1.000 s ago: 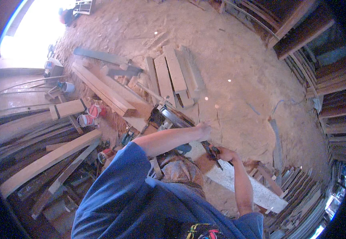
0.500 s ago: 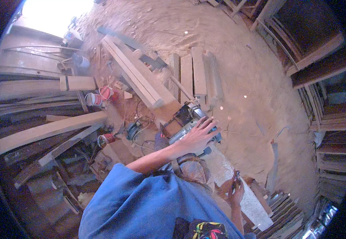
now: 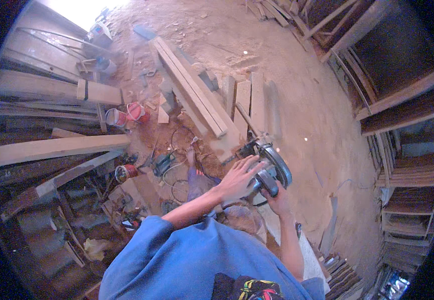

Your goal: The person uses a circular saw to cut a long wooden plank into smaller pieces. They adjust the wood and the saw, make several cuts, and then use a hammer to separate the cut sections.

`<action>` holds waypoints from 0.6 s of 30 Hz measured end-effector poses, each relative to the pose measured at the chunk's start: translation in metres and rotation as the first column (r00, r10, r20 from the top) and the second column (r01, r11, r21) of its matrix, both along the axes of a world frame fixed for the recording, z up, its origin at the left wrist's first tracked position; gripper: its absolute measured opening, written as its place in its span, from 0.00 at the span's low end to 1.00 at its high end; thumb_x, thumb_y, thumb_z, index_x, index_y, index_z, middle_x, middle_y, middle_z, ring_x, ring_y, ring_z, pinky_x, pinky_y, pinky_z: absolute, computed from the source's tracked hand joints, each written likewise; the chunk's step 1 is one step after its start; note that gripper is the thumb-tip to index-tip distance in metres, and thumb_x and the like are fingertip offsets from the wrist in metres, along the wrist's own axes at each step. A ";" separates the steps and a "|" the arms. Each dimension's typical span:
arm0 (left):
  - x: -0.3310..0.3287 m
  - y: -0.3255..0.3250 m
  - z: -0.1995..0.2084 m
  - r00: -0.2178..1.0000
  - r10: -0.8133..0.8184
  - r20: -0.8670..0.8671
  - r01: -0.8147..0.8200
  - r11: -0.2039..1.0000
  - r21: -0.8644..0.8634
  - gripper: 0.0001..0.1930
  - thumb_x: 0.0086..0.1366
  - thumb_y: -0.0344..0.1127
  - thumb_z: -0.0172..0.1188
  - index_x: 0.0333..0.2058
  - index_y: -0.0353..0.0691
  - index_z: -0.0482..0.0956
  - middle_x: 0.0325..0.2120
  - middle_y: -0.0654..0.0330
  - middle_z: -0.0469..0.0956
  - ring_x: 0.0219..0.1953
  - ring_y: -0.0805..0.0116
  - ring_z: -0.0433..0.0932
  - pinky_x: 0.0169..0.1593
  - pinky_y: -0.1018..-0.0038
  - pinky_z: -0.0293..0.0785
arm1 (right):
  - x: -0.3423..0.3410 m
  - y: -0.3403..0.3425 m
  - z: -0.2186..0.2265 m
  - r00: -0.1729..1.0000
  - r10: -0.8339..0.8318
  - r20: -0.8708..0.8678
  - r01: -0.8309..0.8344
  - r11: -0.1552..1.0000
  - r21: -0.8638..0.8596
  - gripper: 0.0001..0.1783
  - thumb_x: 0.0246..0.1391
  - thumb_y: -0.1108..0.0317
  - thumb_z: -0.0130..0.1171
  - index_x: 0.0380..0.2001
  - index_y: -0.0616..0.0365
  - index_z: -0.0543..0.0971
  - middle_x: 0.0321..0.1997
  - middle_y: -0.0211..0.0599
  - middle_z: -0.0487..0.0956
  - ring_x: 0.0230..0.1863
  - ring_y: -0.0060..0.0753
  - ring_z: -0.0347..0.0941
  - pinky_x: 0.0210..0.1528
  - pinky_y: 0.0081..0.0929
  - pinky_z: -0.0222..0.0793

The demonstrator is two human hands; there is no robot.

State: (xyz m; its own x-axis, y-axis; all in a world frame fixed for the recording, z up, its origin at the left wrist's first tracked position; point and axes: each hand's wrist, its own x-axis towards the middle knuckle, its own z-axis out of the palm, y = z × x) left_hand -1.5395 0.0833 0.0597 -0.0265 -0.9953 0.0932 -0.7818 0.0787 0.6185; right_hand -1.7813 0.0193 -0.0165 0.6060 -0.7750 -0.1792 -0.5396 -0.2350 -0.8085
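Note:
Both hands are at a circular saw (image 3: 281,164) with a rounded metal blade guard and a dark rear handle. My right hand (image 3: 278,201) is closed round that handle. Over the near left side of the saw body lies my left hand (image 3: 241,178), its fingers bent across it and partly hiding it. Just beyond the saw, a thin wooden stick (image 3: 246,117) slants over short thick wood blocks (image 3: 258,97). Left of these, long pale beams (image 3: 191,89) lie side by side on a wider plank. The saw's underside and blade are hidden.
A dusty whitish board (image 3: 307,255) runs under my right forearm, near stacked slats (image 3: 346,274). Left are a red bucket (image 3: 137,113), a white-and-red bucket (image 3: 115,118), a greenish power tool (image 3: 165,163) and loose cables (image 3: 171,175). Timber racks (image 3: 412,172) line the right side.
My right hand has come up from the whitish board to the saw's rear handle. The saw has turned and shifted right, showing its blade guard. My left hand has stayed on it.

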 end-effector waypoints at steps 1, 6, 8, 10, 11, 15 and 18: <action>0.014 0.007 0.003 0.997 0.057 -0.043 -0.054 0.997 0.062 0.35 0.62 0.39 0.63 0.68 0.46 0.63 0.67 0.46 0.61 0.68 0.43 0.62 0.68 0.53 0.62 | 0.008 -0.005 0.006 0.998 0.017 0.061 -0.022 0.996 0.086 0.25 0.55 0.63 0.71 0.53 0.61 0.77 0.42 0.40 0.83 0.43 0.38 0.79 0.49 0.35 0.74; 0.078 0.038 0.001 0.942 0.293 -0.164 -0.233 0.922 0.309 0.29 0.62 0.41 0.63 0.61 0.43 0.72 0.55 0.46 0.73 0.54 0.43 0.76 0.58 0.56 0.73 | 0.011 -0.006 0.004 0.987 -0.023 0.162 -0.009 0.980 0.197 0.22 0.53 0.62 0.71 0.49 0.61 0.80 0.42 0.40 0.86 0.43 0.38 0.82 0.48 0.35 0.75; 0.099 0.043 0.000 0.917 0.365 -0.161 -0.275 0.871 0.406 0.27 0.62 0.44 0.62 0.59 0.42 0.75 0.48 0.44 0.77 0.51 0.42 0.78 0.57 0.55 0.74 | 0.029 -0.006 0.034 0.991 -0.087 0.098 0.068 0.980 0.188 0.18 0.54 0.66 0.69 0.46 0.62 0.81 0.39 0.41 0.86 0.38 0.37 0.82 0.44 0.34 0.76; 0.107 0.045 -0.011 0.909 0.383 -0.167 -0.292 0.868 0.402 0.26 0.63 0.44 0.62 0.58 0.40 0.75 0.47 0.44 0.77 0.52 0.43 0.78 0.57 0.55 0.74 | 0.039 -0.003 0.054 0.991 -0.124 0.051 0.118 0.987 0.110 0.17 0.54 0.69 0.68 0.46 0.63 0.80 0.37 0.38 0.85 0.38 0.32 0.80 0.44 0.32 0.75; 0.109 0.044 -0.017 0.906 0.388 -0.170 -0.296 0.866 0.403 0.26 0.63 0.45 0.62 0.57 0.39 0.76 0.47 0.44 0.77 0.52 0.43 0.78 0.57 0.55 0.74 | 0.041 0.000 0.060 0.989 -0.148 0.027 0.145 0.987 0.072 0.16 0.54 0.70 0.68 0.45 0.63 0.80 0.36 0.36 0.84 0.38 0.30 0.79 0.44 0.31 0.74; 0.113 0.024 -0.020 0.843 0.480 -0.242 -0.380 0.851 0.361 0.29 0.65 0.50 0.61 0.58 0.36 0.71 0.48 0.42 0.76 0.53 0.42 0.77 0.57 0.54 0.73 | 0.055 0.020 0.083 0.968 -0.251 -0.009 0.251 0.968 0.015 0.13 0.52 0.74 0.68 0.41 0.63 0.79 0.31 0.34 0.82 0.31 0.23 0.77 0.36 0.26 0.73; 0.107 0.001 -0.019 0.784 0.569 -0.249 -0.449 0.796 0.406 0.33 0.67 0.54 0.59 0.60 0.34 0.66 0.50 0.39 0.75 0.54 0.40 0.76 0.57 0.52 0.72 | 0.062 0.026 0.104 0.960 -0.279 0.011 0.279 0.960 0.019 0.17 0.50 0.69 0.70 0.42 0.62 0.80 0.32 0.39 0.84 0.33 0.33 0.80 0.37 0.32 0.75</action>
